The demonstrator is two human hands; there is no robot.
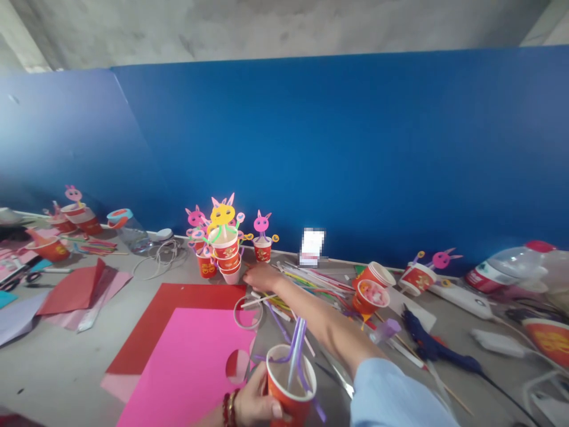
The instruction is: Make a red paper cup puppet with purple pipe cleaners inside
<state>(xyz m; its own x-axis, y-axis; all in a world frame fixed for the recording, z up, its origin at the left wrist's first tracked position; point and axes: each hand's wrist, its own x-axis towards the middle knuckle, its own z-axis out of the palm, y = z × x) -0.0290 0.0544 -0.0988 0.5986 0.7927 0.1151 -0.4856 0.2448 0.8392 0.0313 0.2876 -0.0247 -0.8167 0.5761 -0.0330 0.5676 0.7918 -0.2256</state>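
At the bottom centre, my left hand is wrapped round a red paper cup with a white rim. Purple pipe cleaners and a pale stick stand in this cup, some bent out over the rim. My right hand reaches forward across the table, beside a stack of red cups topped with a yellow bunny-like face. Its fingers are small and blurred, so what they touch cannot be made out. Near it stands a cup with a pink face. A roll of clear tape lies below my right hand.
Pink paper with a round hole lies over red paper at centre left. Loose pipe cleaners, cups and a dark blue glue gun lie to the right. A blue partition rises behind the table.
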